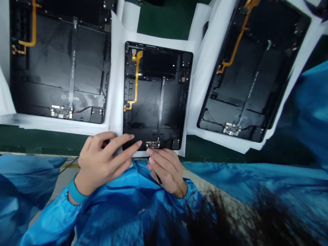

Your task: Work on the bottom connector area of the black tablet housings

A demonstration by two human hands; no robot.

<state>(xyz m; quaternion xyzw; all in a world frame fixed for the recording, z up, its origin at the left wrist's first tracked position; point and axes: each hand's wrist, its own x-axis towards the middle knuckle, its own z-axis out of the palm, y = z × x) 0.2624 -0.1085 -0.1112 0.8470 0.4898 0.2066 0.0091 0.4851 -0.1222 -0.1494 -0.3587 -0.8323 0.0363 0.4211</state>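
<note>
An open tablet housing (148,116) lies in front of me, black inside, with an orange flex cable (136,82) and a grey ribbon cable (161,102). At its near edge sits a small circuit board (153,145). My left hand (102,159) rests at the housing's near left corner, fingers apart and stretched over the edge. Closed at the board's near side is my right hand (166,167), fingertips touching or just over the board. A thin black tool (158,178) pokes out under its palm; its kind and other end are hidden.
Similar open tablet housings lie on the left (51,68) and right (246,85), on white foam sheets (118,85). Beneath is a green work surface (164,20). Blue-clothed people sit on both sides, a sleeve (311,102) close to the right housing.
</note>
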